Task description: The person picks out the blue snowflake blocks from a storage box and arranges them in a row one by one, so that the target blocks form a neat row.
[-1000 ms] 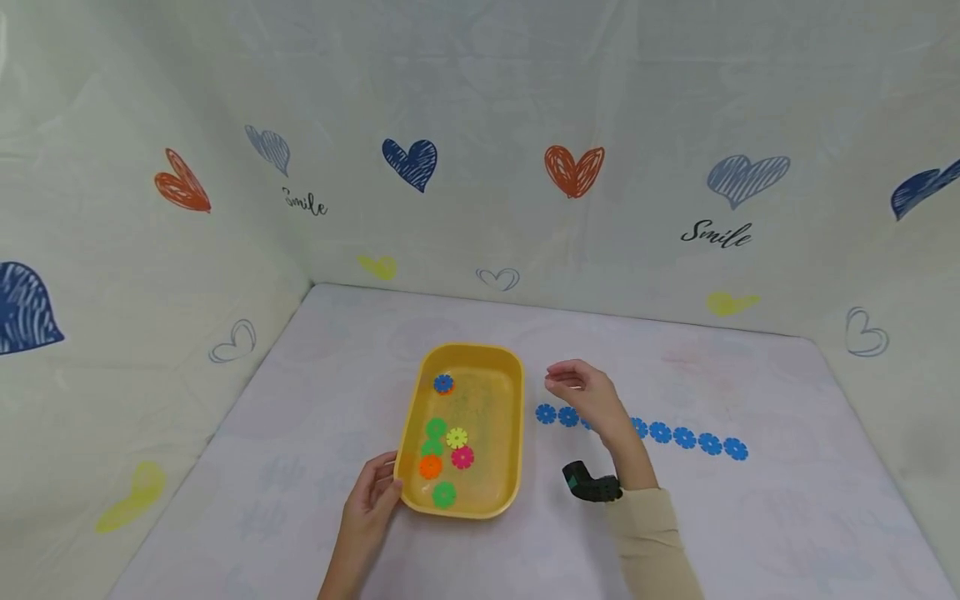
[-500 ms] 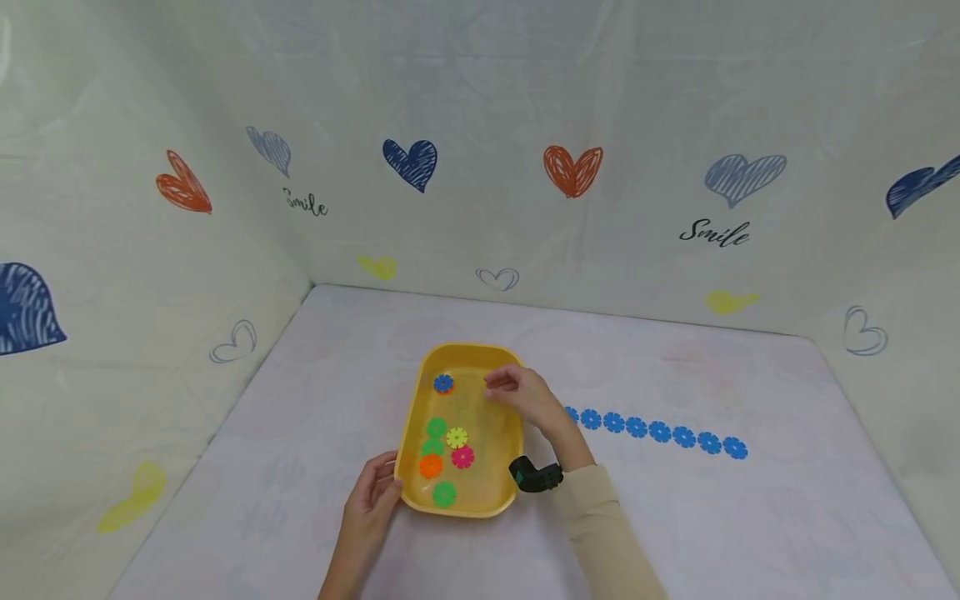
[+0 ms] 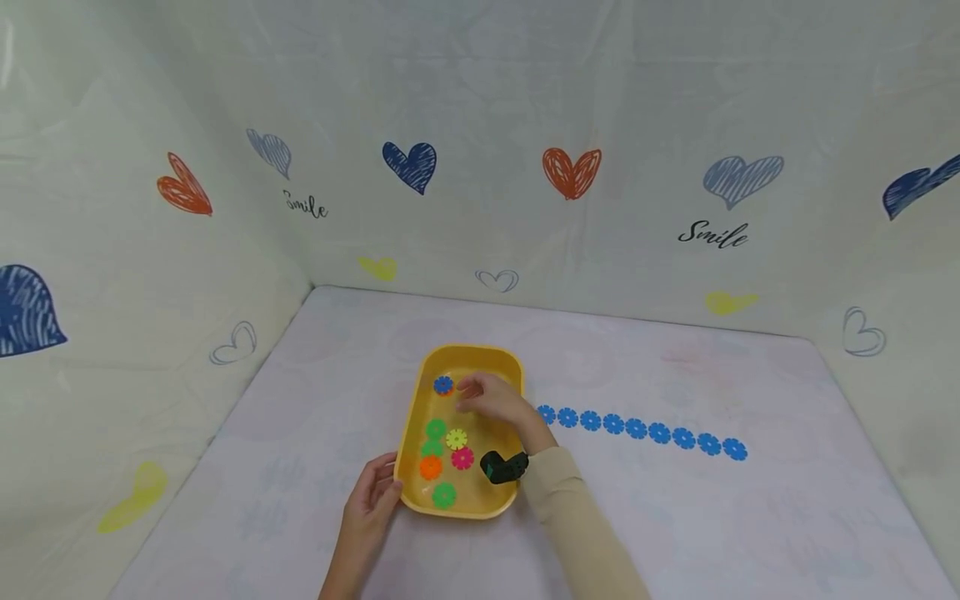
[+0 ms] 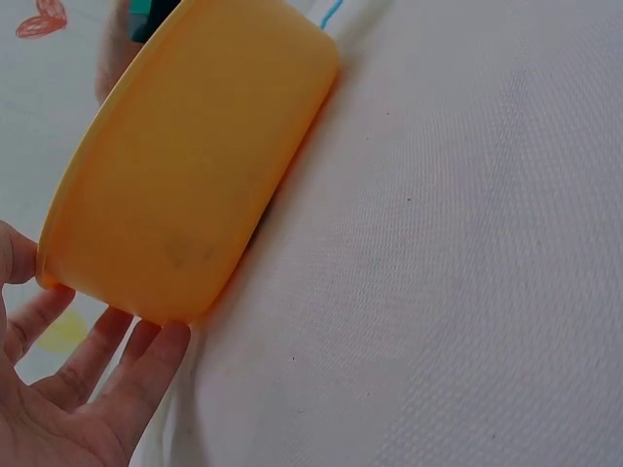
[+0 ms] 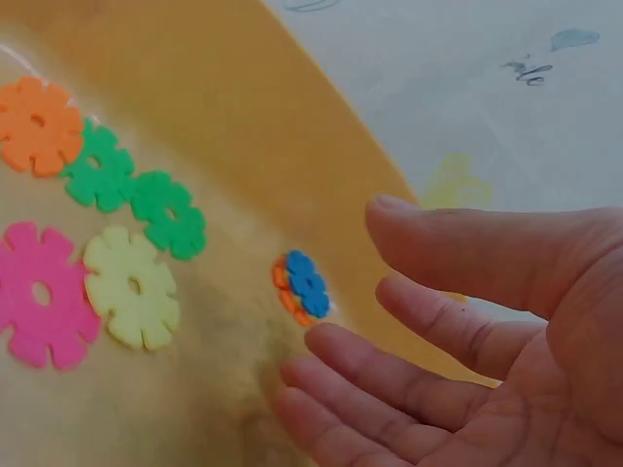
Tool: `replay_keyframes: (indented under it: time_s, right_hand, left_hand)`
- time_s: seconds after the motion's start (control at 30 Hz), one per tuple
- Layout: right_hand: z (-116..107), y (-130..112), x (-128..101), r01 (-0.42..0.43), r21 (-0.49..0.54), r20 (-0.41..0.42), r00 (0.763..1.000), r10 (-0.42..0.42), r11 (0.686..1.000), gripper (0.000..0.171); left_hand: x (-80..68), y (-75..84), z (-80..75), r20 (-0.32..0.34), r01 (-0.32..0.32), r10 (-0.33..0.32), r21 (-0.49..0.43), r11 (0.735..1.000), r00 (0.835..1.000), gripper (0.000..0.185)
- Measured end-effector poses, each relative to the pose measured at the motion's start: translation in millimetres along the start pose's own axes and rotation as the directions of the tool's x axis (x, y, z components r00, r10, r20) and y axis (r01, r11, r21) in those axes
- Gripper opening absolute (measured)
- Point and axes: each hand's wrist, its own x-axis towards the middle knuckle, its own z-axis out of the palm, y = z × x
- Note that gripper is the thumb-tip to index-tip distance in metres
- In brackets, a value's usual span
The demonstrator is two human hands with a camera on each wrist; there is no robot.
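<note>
A yellow tray (image 3: 512, 367) (image 4: 185, 185) (image 5: 234, 107) sits mid-table with several flower-shaped discs inside: a blue disc (image 3: 443, 384) (image 5: 308, 283) stacked on an orange one at the far end, then green (image 3: 436, 429), yellow (image 3: 457, 437) (image 5: 130, 287), pink (image 3: 462, 457) (image 5: 39, 295) and orange (image 3: 431, 467) (image 5: 37, 125) discs nearer me. My right hand (image 3: 480, 395) (image 5: 458, 331) hovers open inside the tray, fingers relaxed, just right of the blue disc and holding nothing. My left hand (image 3: 371, 493) (image 4: 68, 389) rests with straight fingers against the tray's near left corner.
A row of several blue discs (image 3: 637, 428) lies on the white table (image 3: 675, 517) right of the tray. Fabric walls with heart prints (image 3: 572, 171) close the left, back and right sides. A black wrist camera (image 3: 502, 467) rides on my right forearm.
My right hand moved left from above the blue row into the tray, stopping beside the blue disc. The left hand and tray stayed put.
</note>
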Motion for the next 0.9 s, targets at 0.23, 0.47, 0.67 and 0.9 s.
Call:
replay_keyframes:
  time_s: [0.23, 0.47, 0.67, 0.9]
  right_hand:
    - [9.5, 4.9, 13.5, -0.055, 0.064, 0.030, 0.998, 0.053, 0.996, 0.043]
    - [18.1, 11.7, 29.3, -0.090, 0.125, -0.054, 0.994, 0.097, 0.988, 0.042]
    - [22.3, 18.3, 39.8, -0.070, 0.122, -0.134, 0.987, 0.086, 0.990, 0.040]
    - [26.3, 16.6, 43.7, -0.050, 0.048, -0.191, 0.980, 0.058, 0.998, 0.037]
  left_hand:
    - [-0.8, 0.4, 0.6, -0.006, -0.004, 0.004, 0.000, 1.000, 1.000, 0.035]
    - [-1.7, 1.4, 1.0, -0.010, 0.013, -0.013, 0.010, 1.000, 1.000, 0.034]
    - [-2.7, 3.8, 0.6, -0.009, 0.018, -0.018, 0.014, 1.000, 1.000, 0.034]
    - [-2.6, 4.3, 1.3, -0.004, 0.019, -0.019, 0.006, 1.000, 1.000, 0.035]
